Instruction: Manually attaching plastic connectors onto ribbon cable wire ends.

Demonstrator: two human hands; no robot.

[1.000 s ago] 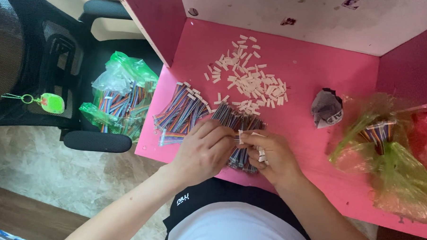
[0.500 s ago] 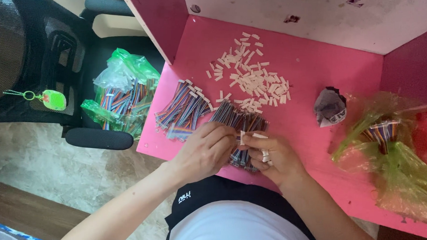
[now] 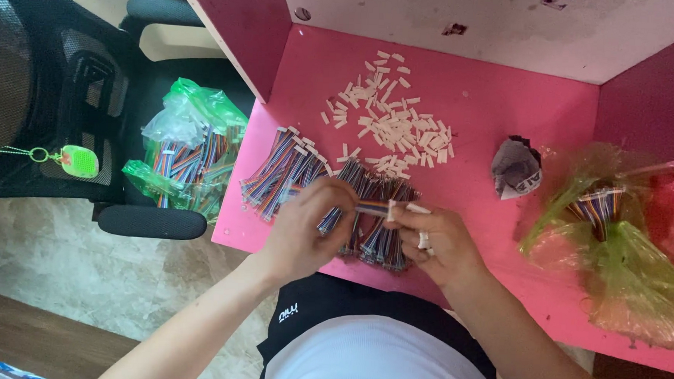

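Pink tabletop with a dark red side wall, black chair at 9 o'clock holding green bags of ribbon cables. Since half a second ago both hands have come up slightly off the near pile and the short multicoloured ribbon cable now shows stretched clear between them, so one piece looks singled out from the pile and is being worked at its end. Left hand pinches the cable's 9 o'clock end, fingers closed on it; right hand pinches the 3 o'clock end, thumb and forefinger clamped, with a small white connector housing at that tip, whether already seated on the wires cannot be told. Cable's long axis runs roughly 9 to 3, nearly level, connector end pointing to 3 o'clock. It sits just above the near cable pile, centre of the desk's near edge. Second cable pile at 10 o'clock of the hands, scatter of loose white housings at 12, crumpled grey wad at 2, green bag with more cables at 3
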